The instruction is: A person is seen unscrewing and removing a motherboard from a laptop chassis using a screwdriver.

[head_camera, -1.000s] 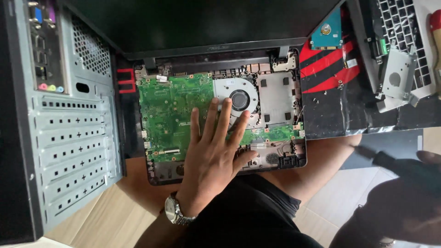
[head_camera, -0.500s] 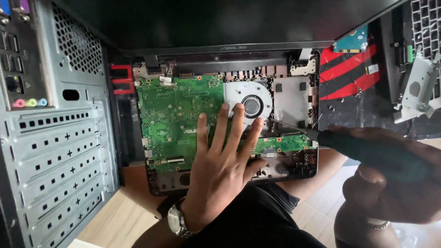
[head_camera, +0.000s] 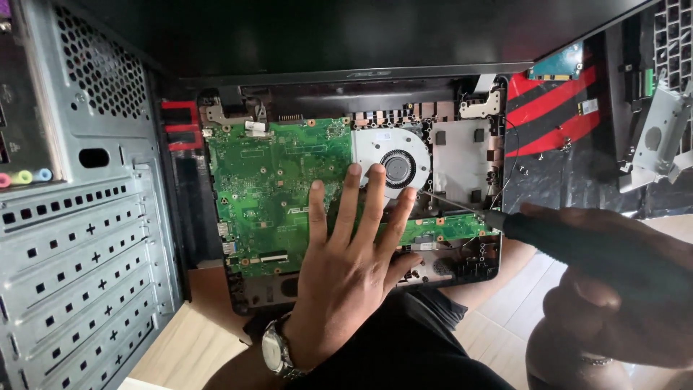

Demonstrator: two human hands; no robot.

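Observation:
An opened laptop base (head_camera: 462, 267) lies in front of me with its green motherboard (head_camera: 271, 188) and round cooling fan (head_camera: 393, 162) exposed. My left hand (head_camera: 350, 267), wearing a wristwatch (head_camera: 274, 350), lies flat with fingers spread on the motherboard, fingertips at the fan's lower edge. My right hand (head_camera: 613, 282), blurred and close to the camera at the right, grips a black-handled screwdriver (head_camera: 498, 220). Its thin metal shaft points left, the tip near the fan's lower right edge, just beside my left fingers.
A grey metal desktop computer case (head_camera: 79, 217) stands at the left, its perforated rear panel facing me. A black and red surface (head_camera: 556, 108) with a small blue circuit board (head_camera: 557, 65) and a metal drive bracket (head_camera: 660, 137) lies at the upper right. Wooden floor shows below.
My right hand has come in from the right with the screwdriver, bringing its tip up to the fan's edge. My left hand stays flat on the motherboard.

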